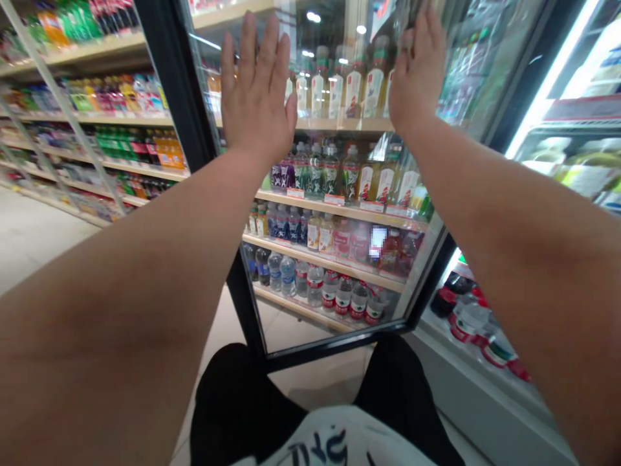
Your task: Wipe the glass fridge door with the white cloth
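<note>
Both arms reach up to the glass of an open cooler door [323,343] with a black frame. My left hand [257,97] is raised at the upper left of the pane, its fingers stretched and apart, with nothing in it. At the upper right, my right hand [420,77] is held up with its fingers extended. Some of its fingertips blend with the reflections. I cannot tell whether either palm presses on the glass. Through the pane show shelves with tea bottles [353,90], dark-labelled drink bottles [315,171] and water bottles [315,285].
On the right is the lit cooler, with bottles [470,317] on its lower shelf and a pale base [490,395]. Shelves of soft drinks [140,149] run along the left above a light tiled floor [39,239]. My black-clad knees [228,395] are below the door.
</note>
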Available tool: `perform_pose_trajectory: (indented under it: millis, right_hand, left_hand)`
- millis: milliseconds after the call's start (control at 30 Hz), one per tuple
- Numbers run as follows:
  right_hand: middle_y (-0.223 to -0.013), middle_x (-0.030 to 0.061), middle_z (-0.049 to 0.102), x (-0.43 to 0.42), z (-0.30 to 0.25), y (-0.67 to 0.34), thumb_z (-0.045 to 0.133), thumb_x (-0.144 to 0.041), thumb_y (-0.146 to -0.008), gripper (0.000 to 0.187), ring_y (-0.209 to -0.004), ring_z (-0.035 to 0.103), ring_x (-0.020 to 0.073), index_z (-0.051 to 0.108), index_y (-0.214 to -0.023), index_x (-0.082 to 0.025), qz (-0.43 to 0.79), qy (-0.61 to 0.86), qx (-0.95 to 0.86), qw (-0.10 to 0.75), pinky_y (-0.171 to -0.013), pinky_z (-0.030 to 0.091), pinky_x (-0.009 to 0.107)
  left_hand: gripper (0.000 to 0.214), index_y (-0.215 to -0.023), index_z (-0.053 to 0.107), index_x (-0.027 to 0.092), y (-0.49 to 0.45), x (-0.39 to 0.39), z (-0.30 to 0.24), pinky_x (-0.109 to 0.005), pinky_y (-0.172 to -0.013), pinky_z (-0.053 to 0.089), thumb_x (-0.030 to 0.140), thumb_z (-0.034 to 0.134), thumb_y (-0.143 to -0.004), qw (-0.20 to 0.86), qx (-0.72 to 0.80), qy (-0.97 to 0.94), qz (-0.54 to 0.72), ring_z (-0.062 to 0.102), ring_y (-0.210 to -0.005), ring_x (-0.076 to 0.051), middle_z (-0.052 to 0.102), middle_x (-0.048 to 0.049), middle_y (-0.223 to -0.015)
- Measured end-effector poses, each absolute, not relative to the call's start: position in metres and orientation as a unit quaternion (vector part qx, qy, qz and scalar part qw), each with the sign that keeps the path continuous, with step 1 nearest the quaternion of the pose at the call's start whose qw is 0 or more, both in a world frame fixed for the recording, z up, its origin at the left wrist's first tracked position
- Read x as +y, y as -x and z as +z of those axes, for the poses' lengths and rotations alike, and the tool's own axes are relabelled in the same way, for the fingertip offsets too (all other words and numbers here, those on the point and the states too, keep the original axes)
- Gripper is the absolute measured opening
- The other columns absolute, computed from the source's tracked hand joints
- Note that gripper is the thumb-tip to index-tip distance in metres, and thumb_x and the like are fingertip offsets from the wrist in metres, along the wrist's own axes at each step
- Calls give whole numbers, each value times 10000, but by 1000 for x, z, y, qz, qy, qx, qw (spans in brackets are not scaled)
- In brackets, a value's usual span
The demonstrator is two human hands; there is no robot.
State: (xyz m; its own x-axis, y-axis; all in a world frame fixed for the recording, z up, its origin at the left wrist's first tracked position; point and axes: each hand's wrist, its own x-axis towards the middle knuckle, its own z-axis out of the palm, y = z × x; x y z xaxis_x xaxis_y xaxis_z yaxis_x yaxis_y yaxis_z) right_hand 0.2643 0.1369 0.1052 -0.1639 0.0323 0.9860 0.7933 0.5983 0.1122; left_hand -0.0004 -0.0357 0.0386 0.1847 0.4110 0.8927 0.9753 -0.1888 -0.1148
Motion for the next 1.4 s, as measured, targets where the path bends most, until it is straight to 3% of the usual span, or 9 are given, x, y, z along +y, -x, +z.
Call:
perform_pose_trajectory:
  millis: [133,333,500,633,700,900,1067,1267,1400]
  right_hand:
    - [-1731,44,243,110,104,-225,395,-44,-995,668,-1623,144,215,314,-1654,-120,-416,232,-766,432,-1377,90,449]
    - [-1563,151,449,102,129,-190,437,111,-825,811,-1463,422,246,319,-1614,-37,-300,322,-712,547,-1311,253,484]
    - [-1739,43,222,94,112,-186,434,-9,-944,746,-1627,126,263,285,-1664,-134,-413,221,-781,413,-1351,103,524]
    - [-1684,86,340,90,123,-193,441,56,-860,799,-1585,269,237,339,-1638,-94,-357,305,-741,479,-1348,153,458]
    - [-1678,110,345,92,123,-195,391,19,-942,713,-1592,260,245,320,-1646,-75,-336,341,-714,511,-1350,126,476]
    - [-1732,21,248,95,94,-199,341,-259,-1110,573,-1621,180,264,286,-1676,-197,-455,145,-800,365,-1344,152,523]
    - [-1677,113,349,92,102,-188,302,-141,-1084,584,-1619,191,256,293,-1664,-73,-389,369,-694,480,-1351,122,451]
    - [-1707,37,316,94,76,-193,325,-264,-1109,548,-1608,231,234,371,-1647,-172,-464,168,-777,392,-1346,166,457]
    - [-1689,99,336,113,89,-200,259,-236,-1103,566,-1593,271,238,368,-1636,-78,-410,285,-700,511,-1341,159,468]
  left_hand:
    - [845,-1703,138,79,1,-35,39,-515,-1319,-101,269,380,-916,379,-516,669,-378,-44,-1622,-280,4,43,-1751]
    - [823,-1700,152,77,3,-30,38,-542,-1313,-85,269,352,-924,391,-515,665,-374,-24,-1620,-302,30,21,-1756]
    - [816,-1696,183,79,4,-26,37,-555,-1309,-74,283,340,-921,399,-496,664,-392,7,-1619,-310,77,16,-1754]
    - [821,-1690,212,78,4,-26,37,-535,-1318,-79,318,365,-920,383,-493,667,-406,11,-1620,-299,89,32,-1750]
    - [822,-1692,209,90,4,-27,37,-531,-1320,-80,314,384,-921,381,-493,667,-408,8,-1620,-295,87,41,-1749]
    - [823,-1696,170,65,0,-32,38,-567,-1319,-53,223,397,-920,400,-510,658,-383,8,-1618,-322,75,-15,-1759]
    - [804,-1700,163,76,0,-27,39,-572,-1318,-43,196,377,-934,418,-521,645,-372,14,-1618,-310,75,-25,-1761]
    - [819,-1701,167,78,2,-24,39,-567,-1309,-62,177,417,-927,414,-517,650,-373,11,-1615,-320,77,-49,-1761]
    - [817,-1700,169,78,2,-24,38,-562,-1303,-89,207,426,-935,398,-505,664,-382,-4,-1614,-314,75,-40,-1760]
